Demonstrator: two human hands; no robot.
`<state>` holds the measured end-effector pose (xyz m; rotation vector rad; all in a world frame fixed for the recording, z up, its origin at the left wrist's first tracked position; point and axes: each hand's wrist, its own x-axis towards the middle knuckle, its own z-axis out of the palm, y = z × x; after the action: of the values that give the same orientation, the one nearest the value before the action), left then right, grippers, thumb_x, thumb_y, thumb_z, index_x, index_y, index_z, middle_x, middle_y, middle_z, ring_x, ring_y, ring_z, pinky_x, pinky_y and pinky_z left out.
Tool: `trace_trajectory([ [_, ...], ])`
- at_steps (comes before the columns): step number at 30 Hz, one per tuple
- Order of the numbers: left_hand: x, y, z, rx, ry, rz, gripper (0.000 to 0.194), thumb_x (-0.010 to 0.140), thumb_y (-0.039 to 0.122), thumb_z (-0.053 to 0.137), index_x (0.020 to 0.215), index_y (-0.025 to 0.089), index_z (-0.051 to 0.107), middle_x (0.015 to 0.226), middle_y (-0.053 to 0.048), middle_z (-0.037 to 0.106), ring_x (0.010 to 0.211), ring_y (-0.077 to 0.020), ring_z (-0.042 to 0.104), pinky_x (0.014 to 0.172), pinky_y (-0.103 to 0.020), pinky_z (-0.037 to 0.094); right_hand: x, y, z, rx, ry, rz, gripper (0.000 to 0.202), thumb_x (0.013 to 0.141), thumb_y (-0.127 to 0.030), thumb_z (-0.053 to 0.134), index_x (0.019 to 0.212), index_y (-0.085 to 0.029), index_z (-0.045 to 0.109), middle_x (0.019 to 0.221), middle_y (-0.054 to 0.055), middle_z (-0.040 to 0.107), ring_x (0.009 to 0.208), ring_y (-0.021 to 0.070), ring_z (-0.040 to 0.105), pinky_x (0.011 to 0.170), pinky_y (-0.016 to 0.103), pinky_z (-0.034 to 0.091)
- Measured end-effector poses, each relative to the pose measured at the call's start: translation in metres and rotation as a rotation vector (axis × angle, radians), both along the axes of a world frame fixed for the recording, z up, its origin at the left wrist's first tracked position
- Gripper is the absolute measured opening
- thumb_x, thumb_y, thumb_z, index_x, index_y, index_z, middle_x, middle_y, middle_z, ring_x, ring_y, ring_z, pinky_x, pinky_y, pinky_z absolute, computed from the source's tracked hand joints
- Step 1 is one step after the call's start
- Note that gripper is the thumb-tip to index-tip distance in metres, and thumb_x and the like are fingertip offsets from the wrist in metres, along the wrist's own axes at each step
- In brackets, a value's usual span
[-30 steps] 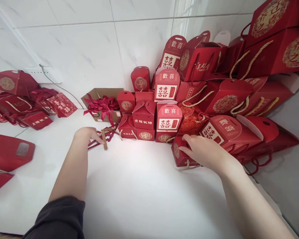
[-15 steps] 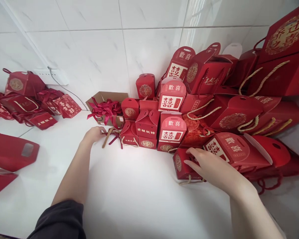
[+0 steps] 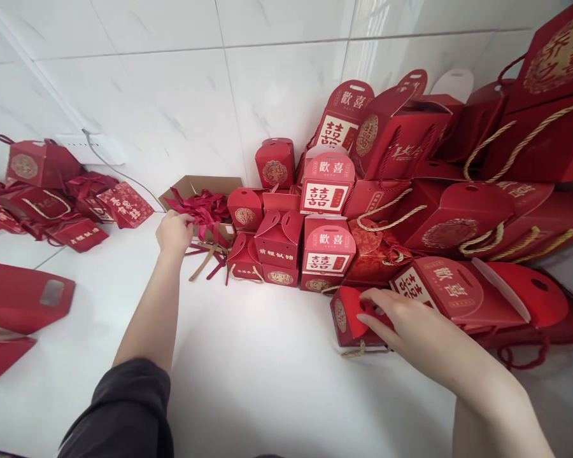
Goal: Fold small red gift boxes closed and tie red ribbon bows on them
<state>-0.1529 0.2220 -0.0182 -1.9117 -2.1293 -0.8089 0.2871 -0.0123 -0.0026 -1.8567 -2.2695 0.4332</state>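
My left hand (image 3: 175,231) is at the left side of an open cardboard box (image 3: 179,192), its fingertips pinched at the dark red ribbons (image 3: 203,207) heaped inside. Whether a ribbon is between those fingertips is too small to tell. Loose brown and red ribbons (image 3: 207,257) lie on the table just below the box. To the right, my right hand (image 3: 382,312) has thumb and fingers at the top flap of a small red box (image 3: 351,315) with a round gold emblem and a twisted cord handle. That small box sits upright on the white surface.
Red gift boxes (image 3: 327,251) are stacked against the tiled wall (image 3: 172,95) from centre to right. More red boxes (image 3: 42,165) lie at the left, near a power socket (image 3: 93,149) with a grey cable. Larger red boxes (image 3: 26,296) rest at the left edge of the white table (image 3: 248,375).
My left hand has moved up from the loose ribbons to the ribbons in the cardboard box. My right hand stays at the small red box, whose top flap now stands more raised.
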Motion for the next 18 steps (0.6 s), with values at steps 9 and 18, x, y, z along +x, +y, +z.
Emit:
trace_trajectory([
  [9, 0.029, -0.047, 0.087, 0.588, -0.322, -0.128, 0.023, 0.091, 0.032, 0.057, 0.1, 0.012, 0.062, 0.089, -0.002, 0.061, 0.073, -0.009, 0.053, 0.069, -0.023, 0.045, -0.002, -0.012, 0.017, 0.056, 0.002, -0.004, 0.023, 0.097, -0.032, 0.045, 0.112, -0.022, 0.06, 0.104, 0.009, 0.07, 0.09, 0.0265, 0.069, 0.074, 0.037, 0.052],
  [18, 0.135, -0.177, 0.095, 0.032, -0.831, -0.751, 0.016, 0.077, 0.026, 0.075, 0.086, 0.018, 0.065, 0.059, 0.003, 0.06, 0.043, -0.0063, 0.049, 0.037, -0.017, 0.036, -0.039, -0.022, 0.031, 0.122, 0.477, 0.276, 0.018, 0.098, -0.028, 0.047, 0.107, -0.022, 0.061, 0.106, 0.006, 0.068, 0.087, 0.0179, 0.067, 0.082, 0.03, 0.052],
])
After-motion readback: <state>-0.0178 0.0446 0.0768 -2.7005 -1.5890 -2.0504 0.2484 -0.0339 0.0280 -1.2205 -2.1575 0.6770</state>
